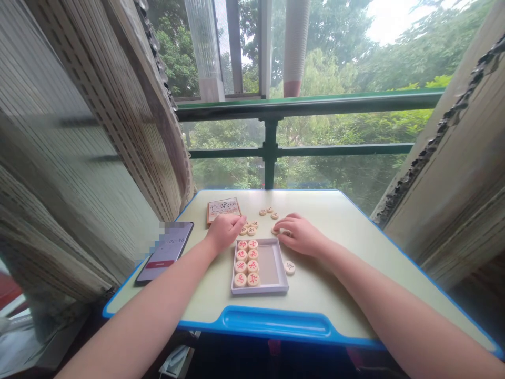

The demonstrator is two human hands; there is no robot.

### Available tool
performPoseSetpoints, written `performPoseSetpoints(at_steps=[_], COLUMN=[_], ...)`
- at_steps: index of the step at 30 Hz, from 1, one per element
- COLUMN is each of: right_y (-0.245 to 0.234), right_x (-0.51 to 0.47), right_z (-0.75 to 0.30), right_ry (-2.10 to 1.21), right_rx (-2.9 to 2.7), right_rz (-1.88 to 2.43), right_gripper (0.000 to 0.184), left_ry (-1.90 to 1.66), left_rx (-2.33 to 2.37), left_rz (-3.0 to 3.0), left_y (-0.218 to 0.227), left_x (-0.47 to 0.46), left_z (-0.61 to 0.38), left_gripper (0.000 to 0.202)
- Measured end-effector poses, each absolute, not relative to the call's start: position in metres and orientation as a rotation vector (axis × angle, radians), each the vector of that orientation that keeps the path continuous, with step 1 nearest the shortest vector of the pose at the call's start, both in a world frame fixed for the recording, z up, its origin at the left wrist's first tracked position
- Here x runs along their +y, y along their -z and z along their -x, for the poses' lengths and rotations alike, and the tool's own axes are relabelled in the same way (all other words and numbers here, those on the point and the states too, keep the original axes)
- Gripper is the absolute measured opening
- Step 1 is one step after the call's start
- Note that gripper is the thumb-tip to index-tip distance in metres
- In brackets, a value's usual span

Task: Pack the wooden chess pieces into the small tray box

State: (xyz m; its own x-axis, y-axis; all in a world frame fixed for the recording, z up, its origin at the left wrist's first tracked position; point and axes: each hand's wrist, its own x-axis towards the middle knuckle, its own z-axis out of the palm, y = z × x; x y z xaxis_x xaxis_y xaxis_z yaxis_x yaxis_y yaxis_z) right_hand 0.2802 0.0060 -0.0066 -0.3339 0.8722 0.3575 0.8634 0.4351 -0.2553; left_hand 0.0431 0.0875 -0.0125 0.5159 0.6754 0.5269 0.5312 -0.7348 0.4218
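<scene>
A shallow white box [283, 287] lies on the table with two columns of round xiangqi pieces [253, 266] in its left part, their characters red. The right part of the box shows its bare bottom. My left hand [225, 231] is closed above the box's far left corner, beside a small cluster of loose pieces [251, 231]; anything inside its fingers is hidden. My right hand [300, 235] reaches past the far right corner, fingers bent and apart over loose pieces [274, 230], partly covering them. One xiangqi piece [290, 267] lies just right of the box.
The box lid [223, 207] with printed writing lies at the back left, partly behind my left hand. Several loose pieces [270, 210] are farther back. A phone [168, 252] showing a timer lies at left. The table [339, 305] has a blue rim and a front groove.
</scene>
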Motion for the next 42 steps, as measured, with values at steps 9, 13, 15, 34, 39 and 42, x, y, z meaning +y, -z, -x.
performPoseSetpoints(at_steps=[9, 13, 15, 34, 39, 42], right_y=[0.009, 0.007, 0.006, -0.001, -0.005, -0.003], right_x=[0.009, 0.007, 0.006, 0.005, 0.002, 0.003], right_z=[-0.279, -0.278, -0.278, -0.282, -0.283, -0.284], right_ry=[0.058, 0.061, 0.063, 0.055, 0.106, 0.096], right_rx=[-2.191, -2.177, -2.16, -2.113, -2.147, -2.148], right_rz=[1.541, 1.557, 1.585, 1.764, 1.711, 1.679], right_gripper=[0.018, 0.017, 0.02, 0.027, 0.021, 0.019], left_ry=[-1.024, -1.022, -1.021, -0.999, -0.98, -0.971], left_rx=[1.011, 1.013, 1.015, 1.027, 1.023, 1.032], left_rz=[-2.581, -2.579, -2.58, -2.588, -2.594, -2.594], left_y=[0.011, 0.01, 0.01, 0.01, 0.01, 0.01], left_x=[0.086, 0.085, 0.085, 0.085, 0.086, 0.086], left_z=[-0.045, -0.045, -0.044, -0.044, -0.044, -0.044], left_gripper=[0.048, 0.048, 0.048, 0.048, 0.048, 0.048])
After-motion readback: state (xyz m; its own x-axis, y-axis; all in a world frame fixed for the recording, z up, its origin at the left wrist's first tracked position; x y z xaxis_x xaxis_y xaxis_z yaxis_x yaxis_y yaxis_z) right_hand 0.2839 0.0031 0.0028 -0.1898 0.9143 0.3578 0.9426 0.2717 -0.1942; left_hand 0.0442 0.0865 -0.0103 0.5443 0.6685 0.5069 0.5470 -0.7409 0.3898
